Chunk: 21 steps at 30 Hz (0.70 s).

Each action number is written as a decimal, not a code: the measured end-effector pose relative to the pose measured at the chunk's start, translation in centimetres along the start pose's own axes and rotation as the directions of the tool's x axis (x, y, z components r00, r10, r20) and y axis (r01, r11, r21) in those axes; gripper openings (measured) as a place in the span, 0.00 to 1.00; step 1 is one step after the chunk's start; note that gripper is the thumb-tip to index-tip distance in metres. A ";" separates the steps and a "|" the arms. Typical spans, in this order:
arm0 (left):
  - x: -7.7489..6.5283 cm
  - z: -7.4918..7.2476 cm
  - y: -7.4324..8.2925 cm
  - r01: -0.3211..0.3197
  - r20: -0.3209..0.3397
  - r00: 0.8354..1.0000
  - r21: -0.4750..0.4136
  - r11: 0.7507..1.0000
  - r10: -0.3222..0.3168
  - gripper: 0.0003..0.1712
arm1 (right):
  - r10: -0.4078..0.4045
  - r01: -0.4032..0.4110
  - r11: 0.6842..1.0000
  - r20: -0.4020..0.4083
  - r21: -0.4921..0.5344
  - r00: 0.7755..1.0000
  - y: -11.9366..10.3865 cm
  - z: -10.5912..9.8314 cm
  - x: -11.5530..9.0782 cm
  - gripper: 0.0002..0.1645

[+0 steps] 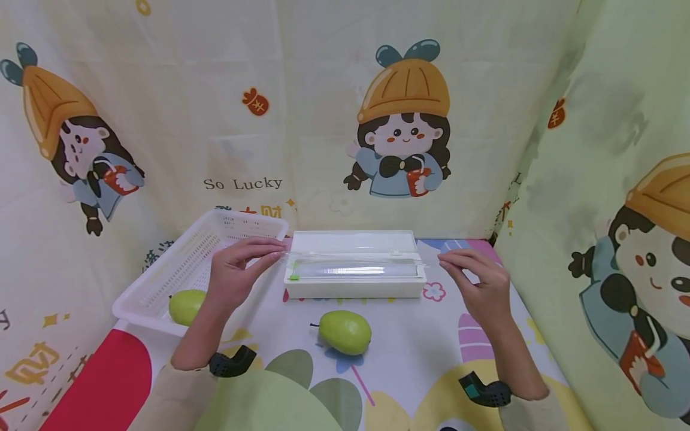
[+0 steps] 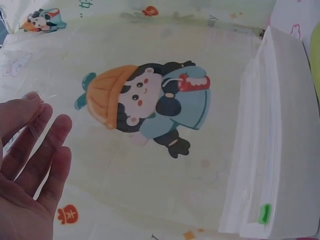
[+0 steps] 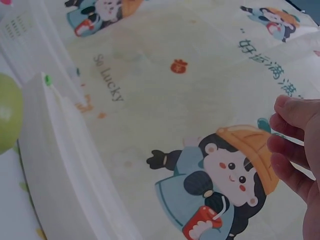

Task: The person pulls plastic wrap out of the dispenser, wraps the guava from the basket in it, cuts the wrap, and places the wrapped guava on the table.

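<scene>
In the head view, a sheet of clear cling film (image 1: 356, 258) stretches level between the two hands. My left hand (image 1: 237, 272) pinches its left end between thumb and fingers; in the left wrist view, wrinkled film (image 2: 37, 117) shows at those fingertips. The right hand (image 1: 482, 287) pinches the other end, though the film there is barely visible in the right wrist view. Beneath the sheet sits a white cling film dispenser (image 1: 356, 291), its lid (image 1: 353, 240) raised and a roll (image 1: 356, 271) inside. A green slider (image 2: 265, 214) is at the box's left end.
A green fruit with a stem (image 1: 345, 333) lies on the patterned tablecloth in front of the box. At left, a white perforated basket (image 1: 145, 320) holds another green fruit (image 1: 185, 306). Printed cloth walls (image 1: 312, 120) stand behind and at the sides.
</scene>
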<state>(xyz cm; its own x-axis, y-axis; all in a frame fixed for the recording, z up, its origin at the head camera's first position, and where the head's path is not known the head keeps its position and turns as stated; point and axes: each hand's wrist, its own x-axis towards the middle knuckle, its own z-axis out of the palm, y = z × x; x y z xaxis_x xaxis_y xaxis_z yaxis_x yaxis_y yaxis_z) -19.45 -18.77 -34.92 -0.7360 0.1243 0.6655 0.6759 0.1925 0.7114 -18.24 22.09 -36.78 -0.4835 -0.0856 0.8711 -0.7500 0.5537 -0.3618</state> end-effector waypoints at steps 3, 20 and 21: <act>-0.1 -0.1 0.3 -0.015 -0.006 1.000 -0.002 1.000 0.015 0.12 | -0.023 0.023 1.000 -0.002 0.014 1.000 -0.3 -0.2 0.1 0.15; 0.2 -0.8 2.0 -0.116 -0.016 0.993 -0.041 0.992 0.115 0.14 | -0.120 0.121 0.992 -0.036 0.039 0.992 -1.6 -1.1 1.2 0.25; 0.3 -0.8 2.1 -0.126 -0.019 0.992 -0.063 0.990 0.125 0.14 | -0.124 0.126 0.991 -0.039 0.042 0.991 -1.7 -1.1 1.3 0.25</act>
<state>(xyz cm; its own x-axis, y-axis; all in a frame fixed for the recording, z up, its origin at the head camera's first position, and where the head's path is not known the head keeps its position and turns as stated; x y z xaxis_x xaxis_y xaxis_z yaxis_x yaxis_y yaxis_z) -18.20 -19.12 -33.09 -0.6445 0.1293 0.7536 0.7646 0.1139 0.6343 -17.10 21.99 -34.67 -0.3682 -0.1211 0.9218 -0.8234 0.5030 -0.2629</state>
